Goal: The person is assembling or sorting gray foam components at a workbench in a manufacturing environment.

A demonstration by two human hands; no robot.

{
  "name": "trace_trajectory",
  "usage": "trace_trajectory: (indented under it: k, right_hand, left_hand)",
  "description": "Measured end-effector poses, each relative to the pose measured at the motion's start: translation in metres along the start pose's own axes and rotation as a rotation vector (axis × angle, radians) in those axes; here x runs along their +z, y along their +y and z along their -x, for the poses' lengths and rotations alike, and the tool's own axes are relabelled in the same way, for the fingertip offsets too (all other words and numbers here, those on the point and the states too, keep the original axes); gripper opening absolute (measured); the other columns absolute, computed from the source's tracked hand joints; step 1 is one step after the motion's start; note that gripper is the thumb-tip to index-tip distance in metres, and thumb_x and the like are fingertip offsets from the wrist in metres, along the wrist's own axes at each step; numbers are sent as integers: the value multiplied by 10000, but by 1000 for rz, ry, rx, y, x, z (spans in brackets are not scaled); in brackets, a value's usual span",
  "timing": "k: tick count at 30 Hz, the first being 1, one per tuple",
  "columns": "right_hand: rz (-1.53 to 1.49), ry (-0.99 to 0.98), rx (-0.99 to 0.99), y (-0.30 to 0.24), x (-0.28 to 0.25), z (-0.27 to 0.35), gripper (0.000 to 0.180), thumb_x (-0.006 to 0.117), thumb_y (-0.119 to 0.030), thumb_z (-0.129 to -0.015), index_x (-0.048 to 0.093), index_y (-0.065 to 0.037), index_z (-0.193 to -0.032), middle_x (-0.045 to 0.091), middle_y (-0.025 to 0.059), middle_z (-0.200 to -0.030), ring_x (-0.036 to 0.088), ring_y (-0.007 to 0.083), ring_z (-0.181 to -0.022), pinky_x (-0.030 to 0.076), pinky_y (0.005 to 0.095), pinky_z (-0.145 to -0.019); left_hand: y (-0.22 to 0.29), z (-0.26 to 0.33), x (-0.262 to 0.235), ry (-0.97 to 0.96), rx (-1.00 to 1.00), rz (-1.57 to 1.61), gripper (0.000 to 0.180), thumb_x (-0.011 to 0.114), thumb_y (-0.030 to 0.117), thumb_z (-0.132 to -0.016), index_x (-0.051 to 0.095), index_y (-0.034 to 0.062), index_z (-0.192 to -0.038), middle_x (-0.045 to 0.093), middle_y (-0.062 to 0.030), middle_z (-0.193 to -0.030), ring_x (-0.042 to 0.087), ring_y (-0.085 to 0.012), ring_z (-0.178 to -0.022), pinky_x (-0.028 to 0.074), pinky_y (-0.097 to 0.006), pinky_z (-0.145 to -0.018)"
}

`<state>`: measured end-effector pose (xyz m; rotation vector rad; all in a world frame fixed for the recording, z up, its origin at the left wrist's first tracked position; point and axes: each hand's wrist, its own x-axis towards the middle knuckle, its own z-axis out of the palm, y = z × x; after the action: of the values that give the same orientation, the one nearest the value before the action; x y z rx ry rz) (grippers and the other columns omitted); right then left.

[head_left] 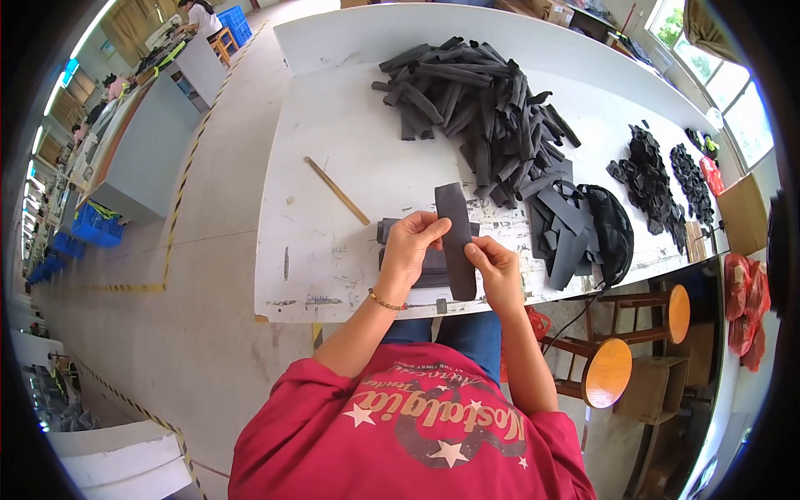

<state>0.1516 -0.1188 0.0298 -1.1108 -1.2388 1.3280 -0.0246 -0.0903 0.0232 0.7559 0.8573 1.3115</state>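
Over the near edge of the white table, a dark grey rectangular strip [454,242] is held upright between both hands. My left hand [410,242] pinches its left side with thumb and fingers. Lower down, my right hand [497,271] grips the right side, thumb on the front face. Beneath the strip lies a stack of similar dark pieces [429,271], partly hidden by my hands. Past it spreads a large heap of curled dark strips [492,108]. Flat dark pieces [562,229] lie to the right, against a black mesh-like bag [612,233].
A wooden stick [337,191] lies on the table [308,242] at left. Two piles of small black pieces [650,179] sit at the far right. Round wooden stools [606,372] stand at lower right, near red plastic bags [742,300]. Another person [202,18] works at the far left.
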Motion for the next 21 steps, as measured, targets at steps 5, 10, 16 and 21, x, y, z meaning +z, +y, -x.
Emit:
trace_trajectory:
  k: [5, 10, 16, 21]
  right_hand:
    - [-307, -33, 214, -5, -1, -5, 254, 641, -174, -936, 647, 6, -1115, 669, 21, -913, 607, 77, -803, 476, 213, -711]
    - [-372, -25, 255, 4, -4, -16, 123, 659, -168, -919, 637, -49, -895, 647, 5, -825, 588, 65, -726, 474, 215, -670]
    - [-78, -76, 244, -6, -9, -22, 164, 659, -180, -920, 647, -20, -957, 636, 14, -818, 581, 76, -691, 458, 212, -642]
    - [134, -159, 284, -5, -30, -16, 227, 654, -173, -921, 629, 23, -1032, 634, 32, -832, 573, 88, -685, 458, 221, -639]
  left_hand:
    - [3, 5, 0, -47, -68, 60, 135, 741, 107, -839, 685, -10, -876, 660, -47, -767, 596, -119, -641, 490, -253, -609]
    - [-1, -1, -9, -107, -143, 149, 147, 721, 112, -859, 681, -22, -905, 676, -81, -801, 644, -150, -685, 542, -290, -638]
    - [5, -3, -16, 4, -65, 23, 170, 658, 140, -915, 624, -17, -969, 657, -82, -793, 660, -175, -621, 575, -293, -563]
    - [12, 1, -29, 135, 95, 2, 120, 651, 95, -908, 584, -5, -900, 638, -103, -757, 679, -222, -616, 593, -323, -562]
